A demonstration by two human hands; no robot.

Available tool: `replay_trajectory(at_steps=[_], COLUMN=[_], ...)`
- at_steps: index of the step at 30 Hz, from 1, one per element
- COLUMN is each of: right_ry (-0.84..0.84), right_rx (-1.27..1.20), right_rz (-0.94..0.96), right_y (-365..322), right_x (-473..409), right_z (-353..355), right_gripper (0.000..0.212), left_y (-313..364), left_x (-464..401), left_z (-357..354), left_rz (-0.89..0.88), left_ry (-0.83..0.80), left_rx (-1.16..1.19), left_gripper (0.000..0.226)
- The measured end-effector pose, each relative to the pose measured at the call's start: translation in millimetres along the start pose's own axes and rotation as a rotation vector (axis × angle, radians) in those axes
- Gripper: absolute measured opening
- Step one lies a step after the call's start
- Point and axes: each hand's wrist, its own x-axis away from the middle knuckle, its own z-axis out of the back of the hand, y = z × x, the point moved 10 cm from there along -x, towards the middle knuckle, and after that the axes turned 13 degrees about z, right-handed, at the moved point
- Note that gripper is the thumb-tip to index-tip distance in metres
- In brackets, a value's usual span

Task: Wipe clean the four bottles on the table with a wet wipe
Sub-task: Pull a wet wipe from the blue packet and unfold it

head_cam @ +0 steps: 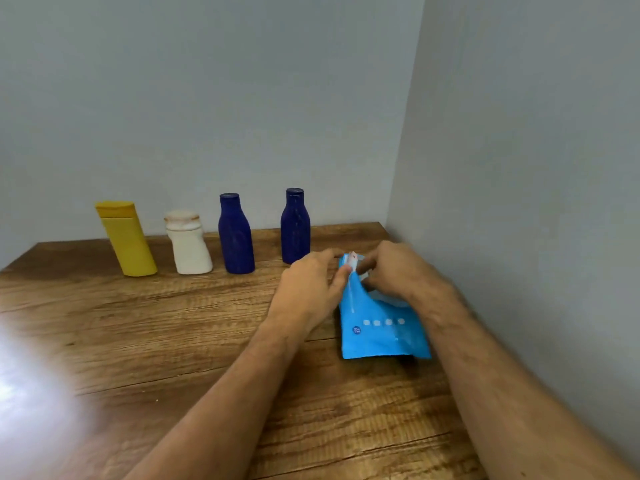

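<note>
Yellow bottle (126, 239); cream bottle (188, 242); two navy bottles (236, 234) (295, 226). Wipe pack (381, 327): bright blue, white dots. Table (173, 323): brown wood grain.

no legible text anywhere

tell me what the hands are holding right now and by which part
Both the left hand and the right hand grip the flat blue plastic wet-wipe pack at its far top end, near the opening; no bottle is held.

Both forearms reach forward, left hand (311, 282) and right hand (398, 271) meeting, fingers curled and pinching.
</note>
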Motion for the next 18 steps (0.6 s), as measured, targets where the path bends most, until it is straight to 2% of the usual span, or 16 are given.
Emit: replay_trajectory(at_steps=[2,5,10,13,18], right_ry=[0.007,-0.002,-0.031,-0.062,-0.079], right_rx=[-0.03,-0.065,0.033,0.014,0.054], right_rz=[0.031,0.028,-0.023,-0.078,-0.097], right_y=[-2,1,4,9,7], right_x=[-7,-12,-10,-11,-5], right_z=[-1,3,2,-4,1], right_gripper=[0.034,0.026,0.024,0.03,0.04], left_y=[-1,-3,-15,-21,-17], left_x=[-5,-12,-22,-24,-17], left_z=[-4,-12,-22,-24,-30], left_rz=[-0.007,-0.008,0.087,0.128,0.052], left_ry=[-0.004,-0.033,-0.074,-0.058,-0.087], left_rx=[0.039,0.086,0.184,0.167,0.191], left_gripper=[0.048,0.047,0.042,0.038,0.042])
